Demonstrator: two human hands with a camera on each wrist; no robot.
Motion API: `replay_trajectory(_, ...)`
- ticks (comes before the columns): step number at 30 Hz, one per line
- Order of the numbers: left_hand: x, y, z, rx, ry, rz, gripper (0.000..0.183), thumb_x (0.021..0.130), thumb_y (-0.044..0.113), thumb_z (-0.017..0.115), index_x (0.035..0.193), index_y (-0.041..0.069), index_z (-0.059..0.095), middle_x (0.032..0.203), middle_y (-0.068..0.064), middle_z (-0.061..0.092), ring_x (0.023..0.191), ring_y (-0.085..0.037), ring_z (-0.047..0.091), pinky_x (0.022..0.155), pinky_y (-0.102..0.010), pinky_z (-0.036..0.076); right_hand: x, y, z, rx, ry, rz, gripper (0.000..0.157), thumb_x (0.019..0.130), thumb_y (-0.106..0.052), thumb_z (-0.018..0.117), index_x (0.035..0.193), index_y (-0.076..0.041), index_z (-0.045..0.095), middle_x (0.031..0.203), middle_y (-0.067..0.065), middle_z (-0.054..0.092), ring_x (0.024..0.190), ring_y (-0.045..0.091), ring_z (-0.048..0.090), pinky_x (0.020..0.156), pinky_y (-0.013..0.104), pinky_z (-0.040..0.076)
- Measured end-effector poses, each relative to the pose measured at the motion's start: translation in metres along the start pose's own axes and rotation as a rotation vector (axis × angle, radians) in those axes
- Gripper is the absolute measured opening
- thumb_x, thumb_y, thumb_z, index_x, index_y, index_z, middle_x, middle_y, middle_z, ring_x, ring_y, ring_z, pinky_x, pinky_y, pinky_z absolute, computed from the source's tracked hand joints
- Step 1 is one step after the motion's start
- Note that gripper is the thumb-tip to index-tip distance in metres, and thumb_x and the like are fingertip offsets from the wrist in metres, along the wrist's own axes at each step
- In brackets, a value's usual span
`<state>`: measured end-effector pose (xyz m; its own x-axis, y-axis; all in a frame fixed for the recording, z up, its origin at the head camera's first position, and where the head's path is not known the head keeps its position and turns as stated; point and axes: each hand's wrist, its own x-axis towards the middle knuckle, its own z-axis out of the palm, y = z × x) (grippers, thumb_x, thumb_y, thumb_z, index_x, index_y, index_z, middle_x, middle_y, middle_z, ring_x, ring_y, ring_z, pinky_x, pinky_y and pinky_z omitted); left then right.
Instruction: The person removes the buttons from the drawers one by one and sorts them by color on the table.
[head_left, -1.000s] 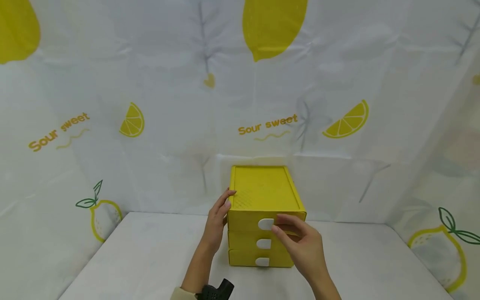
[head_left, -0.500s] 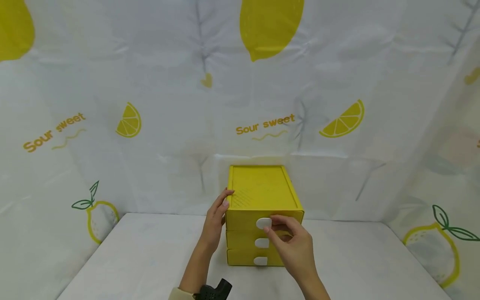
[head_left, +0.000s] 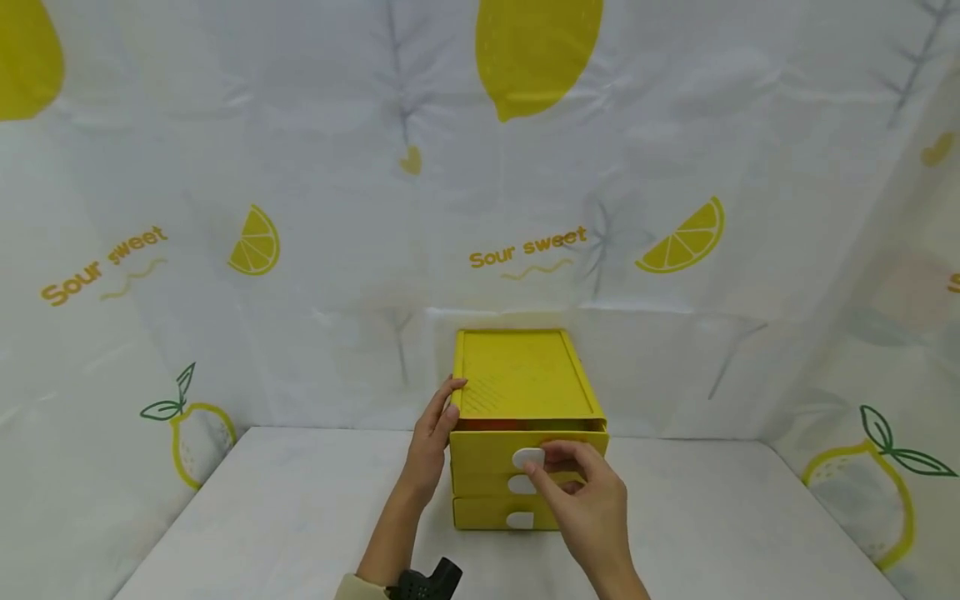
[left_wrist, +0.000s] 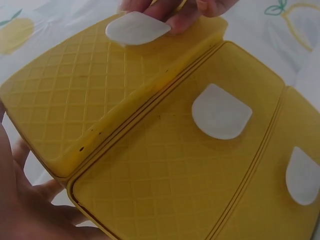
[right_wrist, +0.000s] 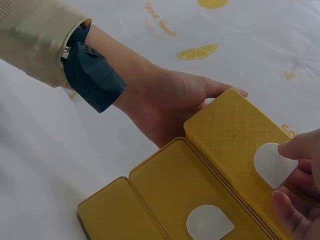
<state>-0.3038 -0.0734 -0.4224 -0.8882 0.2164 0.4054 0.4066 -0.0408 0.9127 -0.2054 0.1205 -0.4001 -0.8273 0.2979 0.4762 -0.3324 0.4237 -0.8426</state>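
Observation:
A yellow three-drawer box (head_left: pixel 525 367) stands on the table in the head view, with a white tab on each drawer. Its top drawer (head_left: pixel 480 454) sits slightly pulled out, and a narrow gap above the front shows something red (head_left: pixel 491 425) and something greenish inside. My right hand (head_left: pixel 588 504) pinches the top drawer's white tab (head_left: pixel 528 457) between thumb and fingers. Against the box's left side lies my left hand (head_left: pixel 429 450), one fingertip over the top edge. In the left wrist view its fingers (left_wrist: pixel 50 190) spread along that side.
The white table (head_left: pixel 322 500) extends to both sides of the box. Close behind it hangs a white sheet (head_left: pixel 360 275) with lemon prints. A black device (head_left: pixel 427 581) is worn on the left wrist.
My right hand has taken hold of the top drawer's tab and drawn it toward me, so a gap has opened above the drawer front. The left hand stays against the box's side.

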Motion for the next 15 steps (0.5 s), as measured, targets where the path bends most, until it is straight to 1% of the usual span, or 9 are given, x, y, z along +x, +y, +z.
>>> replay_trajectory(4,0.0,-0.001,0.0,-0.005,-0.008,0.005,0.045,0.11,0.035,0.037,0.152,0.022,0.041,0.172,-0.008,0.014,0.158,-0.039,0.012,0.122,-0.07,0.017,-0.004,-0.001,-0.001,-0.003,0.05,0.024,0.019,0.078,-0.011,0.088,0.09,-0.017,0.075,0.087,-0.003,0.074,0.073,0.003,0.068,0.062,0.021,0.059)
replay_trajectory(6,0.0,-0.001,0.0,-0.004,-0.007,0.011,0.044,0.11,0.035,0.037,0.152,0.022,0.041,0.171,-0.008,0.014,0.158,-0.04,0.013,0.122,-0.07,0.018,-0.006,-0.002,-0.002,0.008,0.057,0.035,0.019,0.076,-0.012,0.089,0.089,-0.017,0.075,0.087,-0.003,0.074,0.072,0.003,0.068,0.063,0.021,0.059)
replay_trajectory(10,0.0,-0.001,0.0,0.005,0.005,0.016,0.044,0.109,0.034,0.038,0.151,0.022,0.042,0.171,-0.008,0.016,0.158,-0.04,0.014,0.123,-0.069,0.019,-0.01,-0.005,-0.002,0.015,0.061,0.06,0.023,0.075,-0.015,0.09,0.094,-0.016,0.076,0.089,-0.002,0.073,0.076,0.003,0.068,0.064,0.021,0.059)
replay_trajectory(15,0.0,0.001,0.002,0.005,0.013,0.016,0.045,0.108,0.033,0.041,0.151,0.022,0.041,0.171,-0.009,0.017,0.157,-0.042,0.014,0.123,-0.069,0.017,-0.014,-0.008,0.003,-0.032,0.071,0.089,0.029,0.073,-0.019,0.091,0.097,-0.017,0.075,0.093,-0.003,0.069,0.082,0.004,0.065,0.066,0.019,0.057)
